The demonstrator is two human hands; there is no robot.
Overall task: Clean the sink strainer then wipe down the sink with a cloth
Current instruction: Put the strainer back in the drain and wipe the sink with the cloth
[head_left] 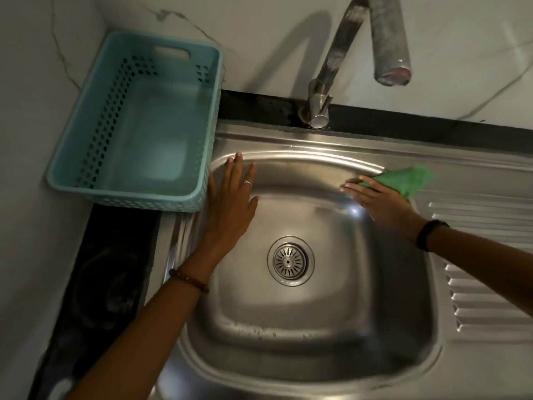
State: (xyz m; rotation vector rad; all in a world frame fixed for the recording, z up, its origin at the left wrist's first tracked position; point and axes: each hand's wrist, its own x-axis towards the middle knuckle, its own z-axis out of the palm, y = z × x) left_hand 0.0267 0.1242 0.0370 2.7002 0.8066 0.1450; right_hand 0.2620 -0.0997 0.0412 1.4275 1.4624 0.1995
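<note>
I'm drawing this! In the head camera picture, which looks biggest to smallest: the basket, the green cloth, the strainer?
1. basket, by far the biggest.
2. and 3. green cloth and strainer look about alike; a hand hides part of the cloth.

White marble-look wall panels (259, 30) with thin grey veins fill the top of the frame and run down the left edge, meeting in a corner at the upper left. A black countertop (432, 125) forms a dark band below the wall and continues down the lower left. The light is dim, and a faucet-shaped shadow (305, 44) falls on the wall at top centre.
</note>
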